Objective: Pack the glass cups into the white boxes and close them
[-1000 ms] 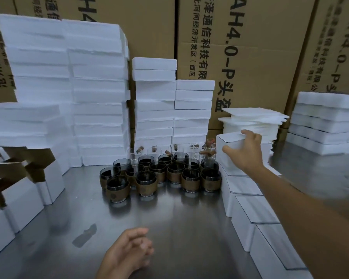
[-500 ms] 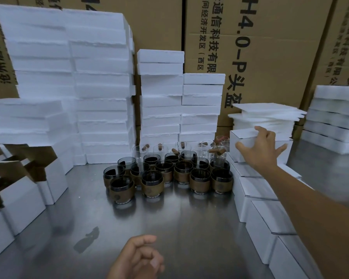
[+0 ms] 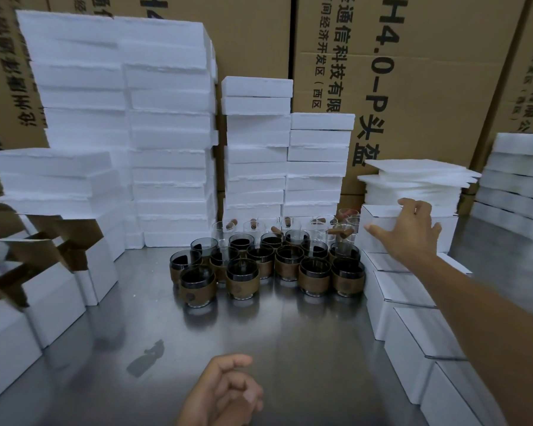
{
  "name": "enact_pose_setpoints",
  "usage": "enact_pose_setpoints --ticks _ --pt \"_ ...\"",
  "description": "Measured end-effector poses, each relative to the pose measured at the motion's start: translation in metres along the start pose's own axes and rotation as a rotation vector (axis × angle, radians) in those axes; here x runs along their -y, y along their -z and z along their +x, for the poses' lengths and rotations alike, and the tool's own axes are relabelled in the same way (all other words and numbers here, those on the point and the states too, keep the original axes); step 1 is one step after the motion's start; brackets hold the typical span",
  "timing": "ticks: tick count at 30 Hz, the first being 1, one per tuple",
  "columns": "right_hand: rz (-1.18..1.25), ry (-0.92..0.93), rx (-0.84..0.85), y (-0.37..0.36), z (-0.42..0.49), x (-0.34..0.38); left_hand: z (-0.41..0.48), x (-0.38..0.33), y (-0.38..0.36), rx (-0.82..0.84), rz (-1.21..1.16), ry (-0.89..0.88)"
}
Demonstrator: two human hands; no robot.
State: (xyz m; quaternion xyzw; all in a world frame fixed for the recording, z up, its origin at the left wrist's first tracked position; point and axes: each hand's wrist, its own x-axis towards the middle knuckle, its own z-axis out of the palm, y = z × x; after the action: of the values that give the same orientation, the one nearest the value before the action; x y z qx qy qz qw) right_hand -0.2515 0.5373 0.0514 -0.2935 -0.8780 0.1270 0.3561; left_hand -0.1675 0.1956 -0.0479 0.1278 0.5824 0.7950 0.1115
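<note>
Several dark glass cups (image 3: 268,265) with brown sleeves stand clustered at the middle of the steel table (image 3: 290,348); clear glasses with brown handles stand behind them. My right hand (image 3: 410,232) reaches out to a closed white box (image 3: 379,235) that sits on top of other boxes at the back right. Its fingers are spread and lie against the box's front and top edge. My left hand (image 3: 225,392) hovers low at the near edge, fingers loosely curled, holding nothing.
A row of closed white boxes (image 3: 394,290) runs along the right side. Open white boxes with brown flaps (image 3: 53,290) crowd the left. Tall foam block stacks (image 3: 166,149) and thin foam sheets (image 3: 413,179) line the back, in front of cardboard cartons (image 3: 428,87).
My right hand has slid to the right along the top white box and its fingers have spread. My left hand has stayed low with its fingers a little more curled.
</note>
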Motion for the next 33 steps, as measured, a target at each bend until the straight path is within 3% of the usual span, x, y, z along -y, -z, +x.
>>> enact_pose_setpoints --ticks 7,13,18,23,26,29,33 --pt "0.003 -0.007 0.063 0.014 -0.002 0.002 -0.003 0.000 0.006 0.045 0.072 -0.051" --pt "0.186 0.140 0.087 0.047 -0.020 0.031 -0.010 -0.009 0.008 0.097 0.091 -0.079" --pt "0.324 0.362 0.218 0.085 -0.071 0.076 -0.014 -0.012 0.009 0.095 0.150 -0.091" --pt "0.466 0.441 0.395 0.099 -0.156 0.100 -0.017 -0.009 0.012 0.085 0.250 -0.128" --pt "0.646 0.384 0.423 0.086 -0.209 0.102 -0.020 -0.011 0.014 0.025 0.244 -0.150" --pt "0.841 0.214 0.372 0.062 -0.250 0.099 -0.023 -0.014 0.019 -0.051 0.243 -0.154" --pt "0.935 0.080 0.330 0.035 -0.276 0.090 -0.028 -0.017 0.030 -0.145 0.265 -0.155"
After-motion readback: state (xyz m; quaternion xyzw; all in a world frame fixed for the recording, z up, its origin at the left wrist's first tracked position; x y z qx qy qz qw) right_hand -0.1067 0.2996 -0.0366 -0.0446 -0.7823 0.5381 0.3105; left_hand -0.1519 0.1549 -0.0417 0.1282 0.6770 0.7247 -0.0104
